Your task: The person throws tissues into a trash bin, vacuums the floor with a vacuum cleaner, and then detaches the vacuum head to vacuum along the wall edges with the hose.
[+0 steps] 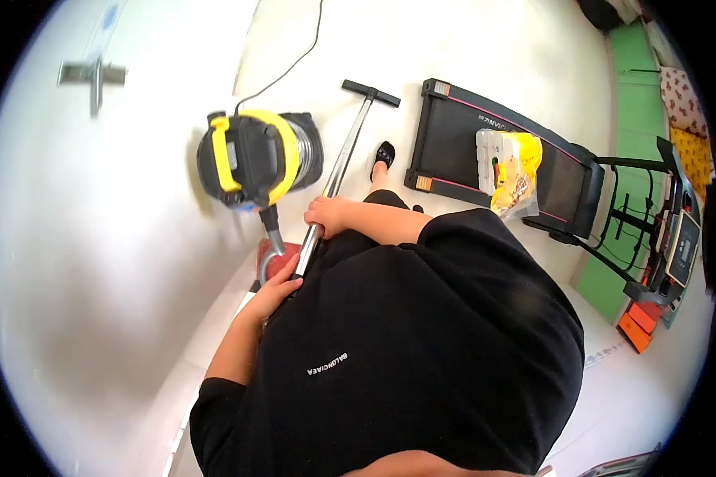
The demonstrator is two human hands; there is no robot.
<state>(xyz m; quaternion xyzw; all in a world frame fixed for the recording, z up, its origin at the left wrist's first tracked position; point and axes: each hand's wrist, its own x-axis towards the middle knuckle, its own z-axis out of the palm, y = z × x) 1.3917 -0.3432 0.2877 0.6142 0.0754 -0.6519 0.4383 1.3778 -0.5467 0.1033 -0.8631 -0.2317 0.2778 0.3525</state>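
Observation:
A silver metal tube (346, 151) slants up from the person's waist to a wide black floor nozzle (371, 93) lying on the pale floor. My right hand (326, 216) is wrapped round the middle of the tube. Closer to my body, my left hand (281, 288) grips the tube's lower end, with its thumb along the top and its other fingers partly hidden. To the left of the tube stands a yellow and black vacuum cleaner (254, 159). A grey hose (274, 241) comes out of it and curves down beside my left hand.
A black treadmill (445, 131) lies on the right, bearing a yellow and clear plastic package (513, 168). A door handle (95, 75) is at the upper left. Behind the hose sits a red object (290, 253). A black cord (294, 63) runs up from the cleaner. Orange boxes (635, 330) are far right.

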